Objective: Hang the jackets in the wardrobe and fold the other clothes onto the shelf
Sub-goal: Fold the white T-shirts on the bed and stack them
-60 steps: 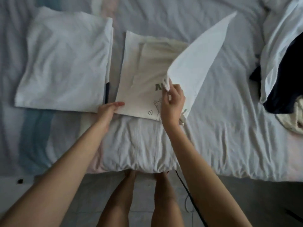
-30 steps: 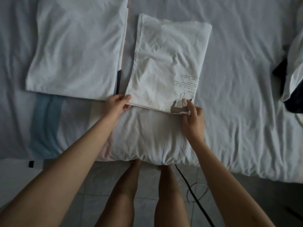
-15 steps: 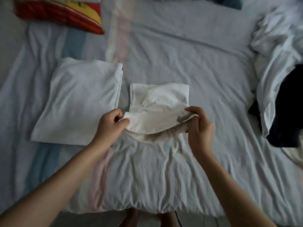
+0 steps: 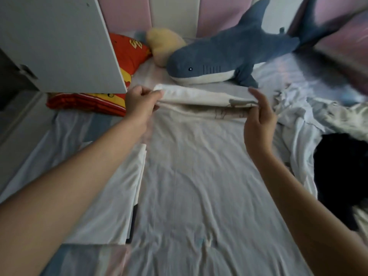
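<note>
White folded shirt (image 4: 203, 97) is held over the bed (image 4: 199, 176), left hand (image 4: 139, 102) and right hand (image 4: 258, 120) gripping its ends. Another folded top (image 4: 111, 196) and the loose pile (image 4: 310, 120) at the bed's right edge still need shelving

A pale-sheeted bed (image 4: 199, 196) meets a pink-and-white padded headboard (image 4: 175, 12) (1 grey cupboard door (image 4: 59, 42) juts in at left).

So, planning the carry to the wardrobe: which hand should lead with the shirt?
Probably left. The left hand grips the shirt end right beside the wardrobe door; the right hand holds the far end, away from it.
</note>
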A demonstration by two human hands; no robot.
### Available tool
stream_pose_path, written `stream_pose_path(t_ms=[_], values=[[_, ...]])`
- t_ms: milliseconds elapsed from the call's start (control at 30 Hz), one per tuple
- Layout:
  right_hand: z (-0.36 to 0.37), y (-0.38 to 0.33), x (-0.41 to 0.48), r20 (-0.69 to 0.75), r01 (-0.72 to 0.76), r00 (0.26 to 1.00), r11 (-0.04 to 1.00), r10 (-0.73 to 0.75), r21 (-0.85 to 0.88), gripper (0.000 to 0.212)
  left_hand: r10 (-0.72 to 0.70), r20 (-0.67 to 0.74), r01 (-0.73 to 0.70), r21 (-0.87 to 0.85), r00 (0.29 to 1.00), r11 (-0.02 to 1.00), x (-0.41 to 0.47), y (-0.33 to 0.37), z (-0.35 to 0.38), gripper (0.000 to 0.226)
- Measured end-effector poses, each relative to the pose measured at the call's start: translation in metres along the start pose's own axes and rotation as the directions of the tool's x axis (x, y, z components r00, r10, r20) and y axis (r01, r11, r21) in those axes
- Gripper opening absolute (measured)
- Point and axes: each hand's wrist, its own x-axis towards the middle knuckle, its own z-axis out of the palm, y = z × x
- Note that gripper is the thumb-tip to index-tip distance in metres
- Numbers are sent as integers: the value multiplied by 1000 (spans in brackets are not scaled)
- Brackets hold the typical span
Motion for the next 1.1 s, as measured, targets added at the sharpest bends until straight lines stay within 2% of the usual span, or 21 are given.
stream_pose_path(t_ms=[67, 133, 200, 267, 333, 433, 500, 600, 700, 767, 800, 867, 967, 1000, 1100], values=[[-4, 27, -27, 85, -29, 995, 983, 45, -182, 49, -72, 0, 72, 57, 997, 996, -8, -42, -7, 30], [-12, 63, -60, 238, -25, 962, 914, 132, -405, 47, -164, -24, 166, 162, 986, 973, -25, -92, -19, 30], [-19, 97, -99, 425, 21, 864, 825, 270, -565, 45, -268, -32, 265, 297, 963, 917, -47, -146, -34, 29], [-24, 128, -141, 575, 140, 722, 732, 385, -667, 44, -359, -28, 335, 430, 933, 838, -74, -195, -50, 28], [-26, 149, -178, 653, 242, 632, 695, 417, -678, 44, -400, -53, 374, 485, 915, 790, -99, -233, -62, 24], [-31, 158, -214, 692, 246, 605, 734, 394, -632, 43, -421, -153, 445, 401, 894, 800, -131, -259, -79, 19], [-36, 162, -243, 758, 443, 595, 679, 266, -586, 42, -449, -193, 487, 417, 872, 767, -160, -277, -96, 19], [-60, 163, -289, 860, 533, 434, 693, 269, -486, 48, -498, -248, 556, 410, 831, 723, -213, -296, -121, 19], [-79, 165, -331, 893, 604, 365, 662, 264, -443, 48, -538, -330, 631, 375, 776, 679, -263, -305, -137, 29], [-87, 163, -346, 918, 619, 296, 679, 264, -395, 44, -532, -345, 632, 358, 773, 687, -287, -310, -146, 34], [-90, 162, -344, 924, 618, 277, 687, 265, -382, 41, -524, -333, 619, 356, 784, 700, -293, -311, -147, 29], [-83, 160, -329, 923, 610, 319, 698, 216, -375, 36, -512, -321, 603, 370, 797, 706, -295, -311, -150, 19], [-54, 159, -287, 804, 487, 573, 722, 160, -491, 33, -512, -296, 591, 369, 806, 717, -292, -314, -149, 16], [-34, 159, -269, 765, 423, 622, 750, 167, -509, 32, -523, -293, 599, 355, 801, 718, -293, -316, -150, 15], [37, 158, -221, 704, 316, 686, 797, 182, -514, 35, -517, -290, 592, 352, 806, 725, -294, -323, -155, 15]])
